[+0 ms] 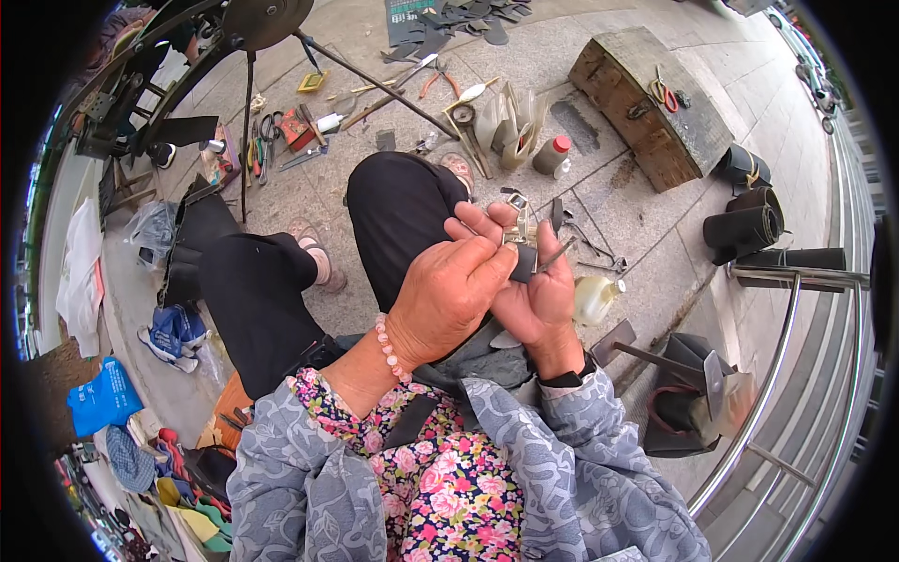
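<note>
Above my lap, both hands are together on a small metal buckle [516,200] with a short dark strap piece [525,263] at it. My left hand [442,302], with a pink bead bracelet at its wrist, is closed, thumb and fingertips pinching the buckle part. My right hand [536,304] lies palm up beneath, its fingers curled around the strap piece and buckle. A thin dark strip sticks out by the right thumb. My left fingers partly hide how the pieces join.
Ahead stand a wooden box [646,103] with red-handled scissors [664,96], a red-capped bottle [552,155] and pliers [440,82]. A machine [239,23] on legs is far left. Dark rolls [744,225] and a metal railing [787,375] stand right; cloth scraps [192,510] lie left.
</note>
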### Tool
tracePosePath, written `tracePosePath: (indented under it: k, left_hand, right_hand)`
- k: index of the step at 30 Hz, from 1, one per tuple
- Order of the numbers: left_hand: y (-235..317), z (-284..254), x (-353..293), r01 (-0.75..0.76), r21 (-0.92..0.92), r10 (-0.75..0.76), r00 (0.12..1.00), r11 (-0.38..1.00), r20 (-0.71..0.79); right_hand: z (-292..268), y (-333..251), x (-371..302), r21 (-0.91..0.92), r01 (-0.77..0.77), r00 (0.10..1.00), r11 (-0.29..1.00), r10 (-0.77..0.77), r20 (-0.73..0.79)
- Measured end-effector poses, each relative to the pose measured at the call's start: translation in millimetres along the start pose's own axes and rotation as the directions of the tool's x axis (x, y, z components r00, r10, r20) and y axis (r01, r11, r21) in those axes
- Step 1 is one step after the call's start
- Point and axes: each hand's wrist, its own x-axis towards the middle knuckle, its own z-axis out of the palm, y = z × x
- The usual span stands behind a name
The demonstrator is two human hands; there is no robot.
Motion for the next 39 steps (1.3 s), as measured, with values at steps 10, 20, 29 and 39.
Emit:
tracePosePath:
  k: [10, 20, 29, 39]
  left_hand:
    - [-8.5, 2.5, -5.7, 0.094, -0.223, -0.110, 0.992, 0.970, -0.059]
    - [-6.0, 5.6, -12.8, 0.347, -0.650, -0.428, 0.903, 0.675, 0.038]
    - [-10.8, -7.2, -11.5, 0.490, -0.837, -0.623, 0.741, 0.244, 0.252]
    - [-4.5, -14.2, -5.2, 0.146, -0.384, -0.243, 0.945, 0.912, -0.219]
  right_hand:
    - [-11.5, 2.4, 3.8, -0.049, -0.018, 1.000, 0.999, 0.018, 0.013]
    - [-10.3, -6.4, -0.9, -0.296, 0.123, 0.990, 0.947, -0.098, 0.099]
    - [-20.6, -13.0, -13.9, -0.588, 0.130, 0.977, 0.799, -0.204, -0.061]
    - [-19.0, -14.8, -15.5, -0.814, 0.303, 0.925, 0.496, -0.358, 0.126]
